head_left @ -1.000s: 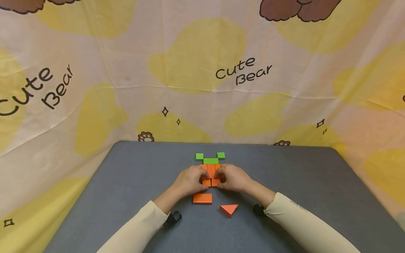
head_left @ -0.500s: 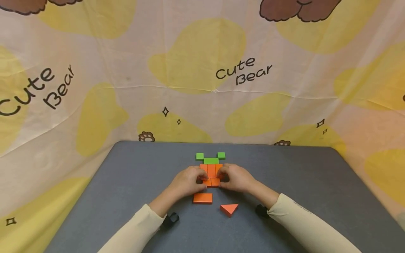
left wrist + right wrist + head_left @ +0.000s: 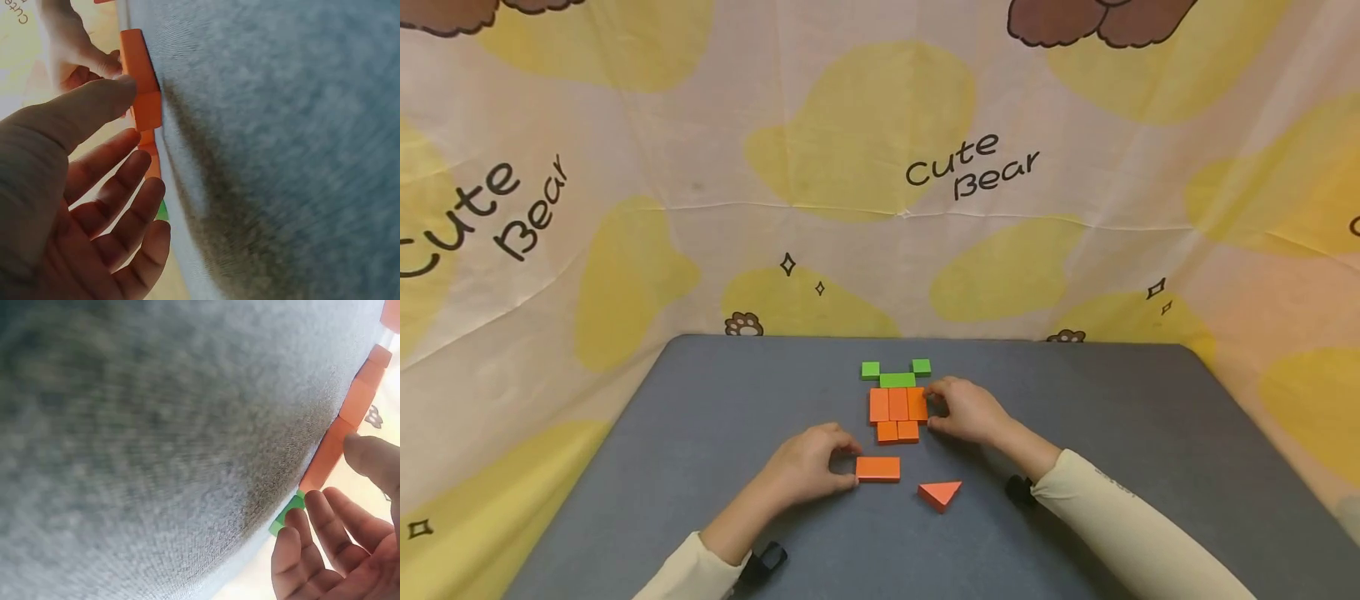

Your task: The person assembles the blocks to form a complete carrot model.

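My left hand (image 3: 808, 462) is at the left end of a loose orange rectangular block (image 3: 877, 469). In the left wrist view the thumb (image 3: 103, 103) overlaps that block's near end, and the other fingers are loosely bent; whether the thumb touches it I cannot tell. Beside the right edge of the laid-out blocks is my right hand (image 3: 970, 410), fingers relaxed and holding nothing. That layout has three upright orange blocks (image 3: 898, 404) side by side, two small orange blocks (image 3: 887, 432) below, a green rectangular block (image 3: 897, 381) above, and two green squares (image 3: 870, 370) at its upper corners.
An orange triangular block (image 3: 940, 495) lies right of and nearer than the loose rectangle. Everything rests on a dark grey table (image 3: 715, 400). A patterned cloth (image 3: 850, 167) hangs behind and at both sides.
My left hand has left the small orange blocks and moved down and left to the loose rectangle. My right hand has drawn slightly up and right, uncovering the blocks. The small gap between the lower blocks closed.
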Tool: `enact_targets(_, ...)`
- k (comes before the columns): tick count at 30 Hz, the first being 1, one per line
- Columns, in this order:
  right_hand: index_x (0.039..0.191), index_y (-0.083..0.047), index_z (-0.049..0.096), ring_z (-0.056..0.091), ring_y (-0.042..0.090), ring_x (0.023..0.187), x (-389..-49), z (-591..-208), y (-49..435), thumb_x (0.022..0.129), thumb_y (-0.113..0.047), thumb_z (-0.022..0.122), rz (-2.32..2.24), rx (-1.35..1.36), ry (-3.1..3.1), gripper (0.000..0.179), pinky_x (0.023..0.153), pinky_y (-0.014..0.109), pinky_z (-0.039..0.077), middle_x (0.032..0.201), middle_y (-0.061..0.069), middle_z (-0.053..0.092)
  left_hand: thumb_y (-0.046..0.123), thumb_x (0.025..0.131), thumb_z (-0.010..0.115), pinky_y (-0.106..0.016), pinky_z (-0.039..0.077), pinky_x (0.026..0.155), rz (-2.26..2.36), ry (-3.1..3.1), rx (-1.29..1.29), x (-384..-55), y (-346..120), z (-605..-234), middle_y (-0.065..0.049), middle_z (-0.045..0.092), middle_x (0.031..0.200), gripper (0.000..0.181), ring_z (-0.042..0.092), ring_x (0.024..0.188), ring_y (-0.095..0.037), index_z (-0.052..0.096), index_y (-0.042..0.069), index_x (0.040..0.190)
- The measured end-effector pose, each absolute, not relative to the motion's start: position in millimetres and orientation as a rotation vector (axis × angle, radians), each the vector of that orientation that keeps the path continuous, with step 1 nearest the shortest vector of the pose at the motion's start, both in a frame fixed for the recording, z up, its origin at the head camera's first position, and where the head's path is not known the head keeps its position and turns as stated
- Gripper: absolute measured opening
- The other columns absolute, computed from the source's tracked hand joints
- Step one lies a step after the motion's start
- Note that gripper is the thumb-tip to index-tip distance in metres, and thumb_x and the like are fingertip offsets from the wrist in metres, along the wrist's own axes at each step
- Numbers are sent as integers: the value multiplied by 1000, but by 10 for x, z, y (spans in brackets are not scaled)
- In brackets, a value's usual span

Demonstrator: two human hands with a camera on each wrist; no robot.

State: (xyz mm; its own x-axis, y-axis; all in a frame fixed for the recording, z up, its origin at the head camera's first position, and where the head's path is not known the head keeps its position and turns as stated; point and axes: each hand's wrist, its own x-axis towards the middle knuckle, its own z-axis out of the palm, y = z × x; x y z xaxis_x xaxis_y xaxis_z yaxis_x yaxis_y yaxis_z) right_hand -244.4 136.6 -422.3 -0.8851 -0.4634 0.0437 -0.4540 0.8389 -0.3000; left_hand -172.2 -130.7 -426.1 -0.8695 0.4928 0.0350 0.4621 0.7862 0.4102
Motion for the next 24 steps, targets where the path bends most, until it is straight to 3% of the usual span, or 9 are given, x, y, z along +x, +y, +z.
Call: enact_targets(24, 111, -12, 70, 57, 14, 82, -2517, -4178, 1312, 78, -27, 80, -402, -744, 2948, 38, 74, 35, 51, 96, 3, 65, 29, 77, 78, -27, 47, 68, 628, 2966, 757, -1834, -1075, -4317, 10, 62, 85, 19, 52, 77, -6, 71, 21, 93)
